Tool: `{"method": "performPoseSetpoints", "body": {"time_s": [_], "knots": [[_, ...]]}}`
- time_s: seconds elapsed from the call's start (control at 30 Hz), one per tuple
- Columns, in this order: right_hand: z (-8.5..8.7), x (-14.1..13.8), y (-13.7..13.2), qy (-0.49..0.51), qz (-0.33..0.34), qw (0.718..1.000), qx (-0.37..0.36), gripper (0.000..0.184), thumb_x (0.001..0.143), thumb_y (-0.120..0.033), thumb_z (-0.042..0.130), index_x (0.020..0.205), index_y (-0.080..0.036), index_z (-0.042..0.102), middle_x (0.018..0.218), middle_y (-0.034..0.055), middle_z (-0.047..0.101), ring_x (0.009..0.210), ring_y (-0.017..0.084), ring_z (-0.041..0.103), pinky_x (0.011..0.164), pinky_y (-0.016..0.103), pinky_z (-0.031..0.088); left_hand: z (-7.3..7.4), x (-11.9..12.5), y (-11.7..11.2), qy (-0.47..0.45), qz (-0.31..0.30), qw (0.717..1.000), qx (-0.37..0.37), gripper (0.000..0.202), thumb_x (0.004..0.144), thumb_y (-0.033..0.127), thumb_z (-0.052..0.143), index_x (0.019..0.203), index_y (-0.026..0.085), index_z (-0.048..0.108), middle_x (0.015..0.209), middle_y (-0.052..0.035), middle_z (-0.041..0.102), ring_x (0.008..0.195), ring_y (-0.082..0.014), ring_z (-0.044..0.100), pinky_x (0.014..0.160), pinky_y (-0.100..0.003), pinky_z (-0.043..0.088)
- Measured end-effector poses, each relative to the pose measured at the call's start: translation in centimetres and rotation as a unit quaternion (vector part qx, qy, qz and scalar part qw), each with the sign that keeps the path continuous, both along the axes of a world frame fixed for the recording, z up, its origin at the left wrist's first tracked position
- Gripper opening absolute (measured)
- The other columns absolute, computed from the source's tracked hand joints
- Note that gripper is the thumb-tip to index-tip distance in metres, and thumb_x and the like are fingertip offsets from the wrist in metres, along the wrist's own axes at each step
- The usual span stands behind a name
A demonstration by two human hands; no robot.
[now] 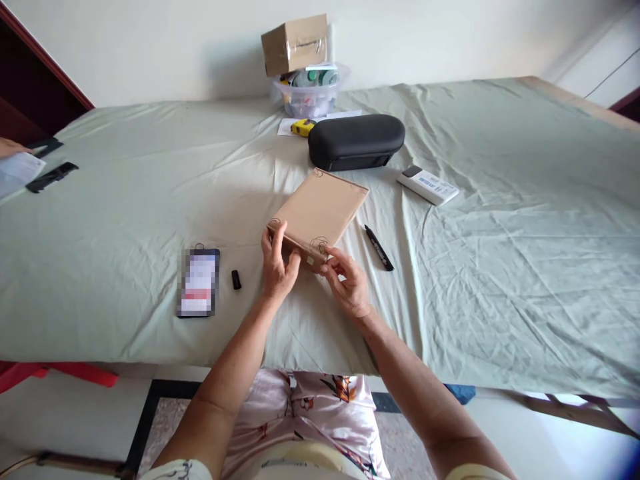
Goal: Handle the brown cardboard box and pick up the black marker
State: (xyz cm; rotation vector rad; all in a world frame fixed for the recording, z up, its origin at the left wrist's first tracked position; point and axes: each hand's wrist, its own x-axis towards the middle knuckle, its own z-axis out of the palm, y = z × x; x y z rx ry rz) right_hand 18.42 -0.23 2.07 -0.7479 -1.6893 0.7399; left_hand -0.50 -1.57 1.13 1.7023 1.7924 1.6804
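A flat brown cardboard box (323, 205) with scribbled pen loops near its corners is tilted, its near edge held in both hands. My left hand (280, 267) grips the near left corner, thumb at the front side and fingers on top. At the near right corner, my right hand (347, 280) pinches the box between thumb and fingers. An uncapped black marker (379, 248) lies to the right of the box. Its black cap (237, 280) is on the cloth to the left of my left hand.
A phone (199, 283) lies at the left. Behind the box are a black hard case (357, 141), a yellow tape measure (303, 127), a white device (429, 185) and a plastic basket (311, 100) topped by a carton (295, 45). Another person's hand (13, 148) shows at far left.
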Motion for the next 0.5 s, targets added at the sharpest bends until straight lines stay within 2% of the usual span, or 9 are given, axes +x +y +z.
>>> {"method": "performPoseSetpoints", "body": {"time_s": [0.17,0.27,0.4,0.5], "knots": [[-0.1,-0.4,0.2,0.007,-0.021,1.000,-0.016,0.030,0.105,-0.046,0.069,0.130,-0.029,0.068,0.072,-0.0067,0.062,0.059,0.010,0.056,0.059,0.026,0.053,0.1,1.5,-0.9,0.094,0.027,0.994,0.038,0.063,0.101,0.049,0.069,0.159,0.025,0.060,0.187,-0.0182,0.019,0.173,-0.0460,0.027,0.138,-0.066,0.033],[0.1,-0.3,0.2,0.010,0.003,1.000,-0.027,0.034,0.107,-0.049,0.066,0.133,-0.029,0.065,0.074,-0.0061,0.062,0.061,0.011,0.058,0.059,0.027,0.054,0.2,2.0,-1.1,0.130,0.017,0.988,0.080,0.060,0.100,0.051,0.072,0.154,0.027,0.065,0.190,-0.0146,0.010,0.175,-0.0477,0.021,0.138,-0.068,0.031],[0.3,-0.1,0.1,0.001,0.055,0.998,-0.028,0.041,0.110,-0.055,0.055,0.142,-0.030,0.061,0.079,-0.0030,0.062,0.067,0.014,0.062,0.063,0.031,0.059,0.5,2.4,-1.1,0.155,-0.017,0.981,0.112,0.058,0.100,0.051,0.074,0.153,0.028,0.064,0.189,-0.0146,0.014,0.175,-0.0469,0.020,0.138,-0.072,0.030],[0.3,-0.2,0.1,-0.013,0.077,0.997,-0.029,0.042,0.111,-0.054,0.052,0.146,-0.032,0.060,0.088,0.0010,0.068,0.075,0.017,0.067,0.069,0.034,0.063,0.6,2.7,-1.0,0.154,-0.001,0.980,0.129,0.057,0.100,0.050,0.074,0.150,0.025,0.064,0.186,-0.0187,0.024,0.173,-0.0461,0.026,0.136,-0.071,0.034]]}}
